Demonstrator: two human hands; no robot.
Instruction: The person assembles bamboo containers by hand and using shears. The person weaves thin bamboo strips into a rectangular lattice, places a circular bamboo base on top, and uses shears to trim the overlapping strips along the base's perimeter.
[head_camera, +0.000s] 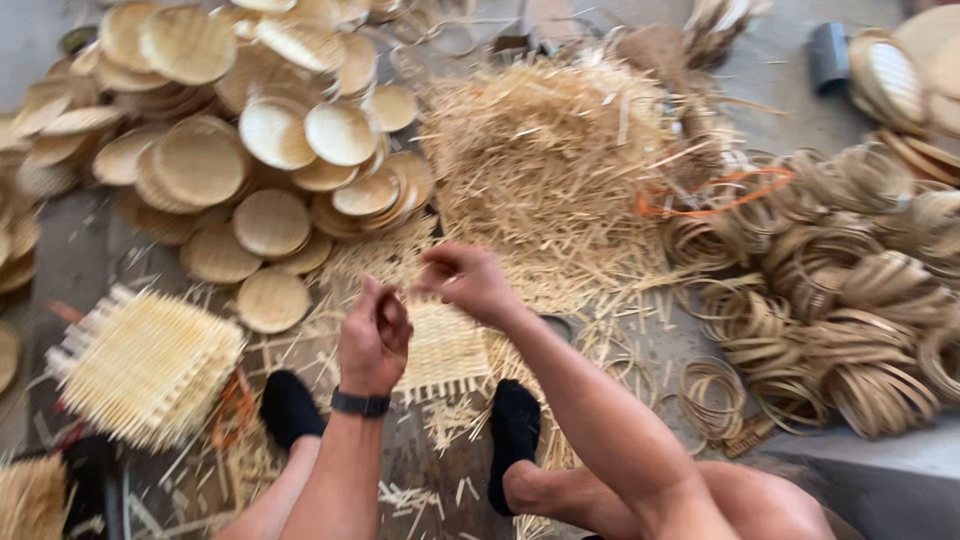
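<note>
Bamboo mat (445, 350) lies beneath both raised hands (374, 338).

1. No packages, labels, signs or screens show anywhere in the view.
</note>
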